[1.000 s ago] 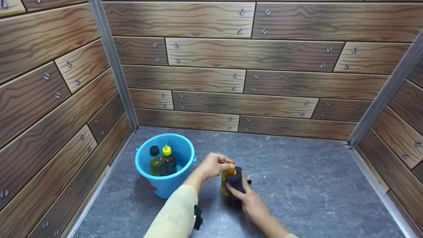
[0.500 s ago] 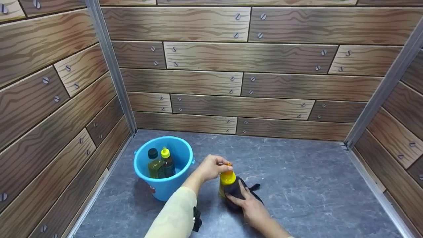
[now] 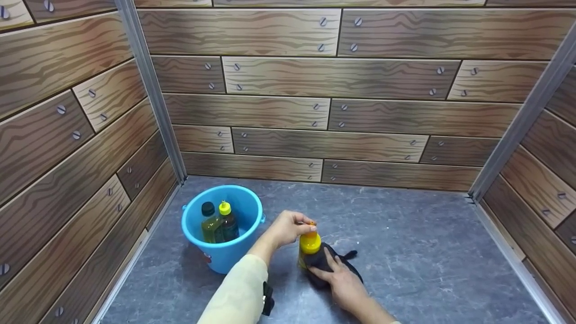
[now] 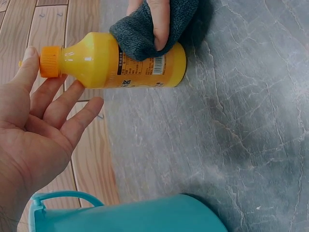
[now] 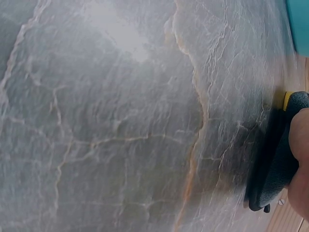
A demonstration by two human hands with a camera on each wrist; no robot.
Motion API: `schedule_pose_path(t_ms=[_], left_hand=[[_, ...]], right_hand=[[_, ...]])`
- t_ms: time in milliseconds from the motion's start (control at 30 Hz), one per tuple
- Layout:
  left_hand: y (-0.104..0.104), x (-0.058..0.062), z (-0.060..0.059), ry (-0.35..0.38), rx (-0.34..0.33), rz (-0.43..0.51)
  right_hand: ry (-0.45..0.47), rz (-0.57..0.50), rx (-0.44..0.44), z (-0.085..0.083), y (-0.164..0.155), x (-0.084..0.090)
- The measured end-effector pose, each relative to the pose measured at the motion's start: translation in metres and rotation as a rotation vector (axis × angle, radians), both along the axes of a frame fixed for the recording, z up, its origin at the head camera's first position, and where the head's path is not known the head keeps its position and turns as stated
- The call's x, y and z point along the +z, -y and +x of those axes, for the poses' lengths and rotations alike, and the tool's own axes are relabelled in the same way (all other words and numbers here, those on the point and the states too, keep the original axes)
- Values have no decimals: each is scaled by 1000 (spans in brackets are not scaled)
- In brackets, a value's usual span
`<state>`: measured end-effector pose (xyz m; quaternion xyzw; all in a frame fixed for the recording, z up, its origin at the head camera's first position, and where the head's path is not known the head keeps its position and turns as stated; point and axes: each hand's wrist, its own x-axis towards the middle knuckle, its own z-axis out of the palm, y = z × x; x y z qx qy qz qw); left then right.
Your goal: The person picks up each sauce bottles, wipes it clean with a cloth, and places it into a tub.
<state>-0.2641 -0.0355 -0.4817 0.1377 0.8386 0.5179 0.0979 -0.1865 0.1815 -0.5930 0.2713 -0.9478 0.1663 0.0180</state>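
A yellow bottle (image 4: pixel 96 63) with an orange cap (image 4: pixel 50 62) stands on the grey floor. My left hand (image 3: pixel 287 228) pinches its cap from above between thumb and fingers; in the left wrist view the last fingers of that hand (image 4: pixel 48 116) spread away from the bottle. With my right hand (image 3: pixel 346 285) I hold a dark cloth (image 3: pixel 317 260) against the bottle's right side, thumb and fingers straddling it. The cloth (image 4: pixel 133 36) covers part of the label in the left wrist view. Only a sliver of the bottle (image 5: pixel 287 99) shows in the right wrist view.
A blue bucket (image 3: pixel 229 260) stands left of my left hand. Inside are a greenish bottle with a black cap (image 3: pixel 208 208) and a dark bottle with a yellow cap (image 3: pixel 225 208). Plank-patterned walls (image 3: pixel 279 76) enclose the grey marbled floor (image 3: pixel 418 252).
The cloth has slid from beside the cap down onto the bottle's body, uncovering the yellow shoulder; its loose end spreads farther right. My left hand stays at the cap. The head view has shifted slightly.
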Motion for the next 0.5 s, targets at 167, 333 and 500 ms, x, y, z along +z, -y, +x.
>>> schedule_pose_path(t_ms=[167,333,500], left_hand=[[-1,-1,-1,-3,-1,4],[0,0,-1,-2,3,3],[0,0,1,10,10,-4]], right_hand=[[21,36,-19,1,0,0],[71,60,-46,0,0,2],[89,57,-69,1,0,1]])
